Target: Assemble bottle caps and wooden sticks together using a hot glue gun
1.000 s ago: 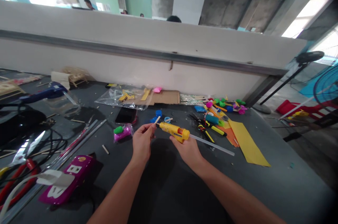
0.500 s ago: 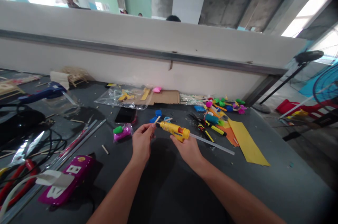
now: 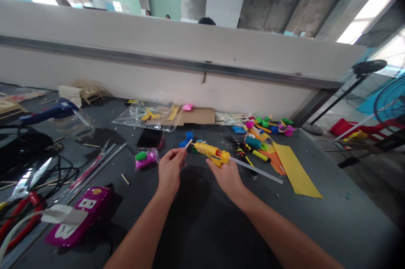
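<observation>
My right hand [image 3: 225, 172] is wrapped round the handle of a yellow glue gun [image 3: 210, 153], whose nozzle points left. A long translucent glue stick [image 3: 256, 169] sticks out of its back end. Between the thumb and fingers of my left hand [image 3: 171, 164] is a short, thin wooden stick [image 3: 188, 143], tilted up to the right. The nozzle tip sits close beside this stick; whether they touch I cannot tell. Small blue pieces [image 3: 186, 139] lie on the table just behind the stick. A black phone [image 3: 149, 138] rests behind my left hand.
To the left are a purple power strip [image 3: 95, 201], red-handled scissors [image 3: 33, 205], cables and a blue glue gun [image 3: 60, 108]. Pliers [image 3: 240, 146], coloured clay and a yellow sheet [image 3: 295, 167] lie at right. A white partition [image 3: 177, 49] borders the back; a fan [image 3: 390, 100] stands at right.
The glue gun in my right hand has shifted slightly right, opening a small gap from my left fingers. My left hand stays nearly still. A person beyond the partition has moved left.
</observation>
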`<state>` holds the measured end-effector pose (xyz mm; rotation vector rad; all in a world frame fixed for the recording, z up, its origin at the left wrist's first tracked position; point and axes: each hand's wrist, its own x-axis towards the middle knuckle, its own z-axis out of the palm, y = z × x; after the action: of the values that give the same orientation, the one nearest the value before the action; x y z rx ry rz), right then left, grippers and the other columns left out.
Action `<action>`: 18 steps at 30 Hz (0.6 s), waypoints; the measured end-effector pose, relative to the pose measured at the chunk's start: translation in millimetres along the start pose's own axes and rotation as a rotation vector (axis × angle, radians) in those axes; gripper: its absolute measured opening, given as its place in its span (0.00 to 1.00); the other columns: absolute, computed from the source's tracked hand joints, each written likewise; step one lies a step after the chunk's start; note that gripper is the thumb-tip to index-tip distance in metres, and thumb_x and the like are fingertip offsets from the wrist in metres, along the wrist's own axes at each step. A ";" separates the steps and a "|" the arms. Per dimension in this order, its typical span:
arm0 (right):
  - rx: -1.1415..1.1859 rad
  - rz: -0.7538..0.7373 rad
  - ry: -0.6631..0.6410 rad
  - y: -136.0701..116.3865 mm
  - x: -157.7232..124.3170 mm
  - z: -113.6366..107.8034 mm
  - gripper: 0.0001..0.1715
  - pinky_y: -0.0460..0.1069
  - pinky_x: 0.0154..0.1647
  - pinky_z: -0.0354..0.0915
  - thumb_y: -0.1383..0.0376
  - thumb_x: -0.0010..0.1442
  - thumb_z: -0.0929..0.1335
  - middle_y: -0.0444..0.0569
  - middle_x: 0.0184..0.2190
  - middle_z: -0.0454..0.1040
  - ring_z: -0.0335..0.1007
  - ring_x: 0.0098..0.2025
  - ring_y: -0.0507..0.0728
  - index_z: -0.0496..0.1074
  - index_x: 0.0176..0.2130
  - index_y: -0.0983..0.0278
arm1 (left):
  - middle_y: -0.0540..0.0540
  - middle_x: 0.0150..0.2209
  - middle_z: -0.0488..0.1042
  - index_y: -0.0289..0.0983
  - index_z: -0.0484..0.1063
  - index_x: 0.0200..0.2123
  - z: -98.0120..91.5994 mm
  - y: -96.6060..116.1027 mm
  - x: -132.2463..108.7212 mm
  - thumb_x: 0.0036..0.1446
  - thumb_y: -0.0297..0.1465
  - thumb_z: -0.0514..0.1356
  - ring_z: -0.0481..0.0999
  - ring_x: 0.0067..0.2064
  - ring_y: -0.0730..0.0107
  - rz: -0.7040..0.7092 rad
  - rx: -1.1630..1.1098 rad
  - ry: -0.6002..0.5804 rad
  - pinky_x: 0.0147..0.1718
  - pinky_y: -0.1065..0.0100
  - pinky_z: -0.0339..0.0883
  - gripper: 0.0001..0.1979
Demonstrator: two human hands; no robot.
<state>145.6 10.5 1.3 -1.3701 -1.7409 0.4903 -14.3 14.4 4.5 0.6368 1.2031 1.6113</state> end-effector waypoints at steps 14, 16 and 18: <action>-0.030 0.037 0.003 -2.9 3.2 -5.7 0.15 0.55 0.44 0.68 0.59 0.56 0.65 0.55 0.36 0.78 0.74 0.42 0.64 0.75 0.37 0.66 | 0.50 0.24 0.70 0.32 0.73 0.27 -0.9 -0.5 0.1 0.37 0.38 0.68 0.64 0.22 0.80 -0.011 -0.001 -0.016 0.22 0.74 0.59 0.16; -0.027 0.035 0.007 -3.0 3.4 -5.9 0.15 0.55 0.44 0.68 0.59 0.56 0.65 0.55 0.36 0.78 0.74 0.42 0.64 0.76 0.37 0.66 | 0.50 0.24 0.70 0.32 0.73 0.27 -0.8 -0.1 -0.2 0.37 0.38 0.69 0.64 0.22 0.80 -0.008 -0.005 -0.016 0.22 0.74 0.58 0.16; -0.015 0.031 0.008 -3.1 3.5 -6.0 0.15 0.54 0.44 0.68 0.60 0.56 0.65 0.54 0.36 0.78 0.74 0.42 0.63 0.76 0.37 0.65 | 0.50 0.24 0.70 0.32 0.73 0.27 -0.7 0.0 -0.1 0.37 0.38 0.68 0.64 0.22 0.81 -0.013 -0.003 -0.017 0.21 0.75 0.58 0.16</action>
<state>148.4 11.6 8.3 -1.4100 -1.7226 0.4888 -14.9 14.1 4.2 0.6391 1.1896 1.5938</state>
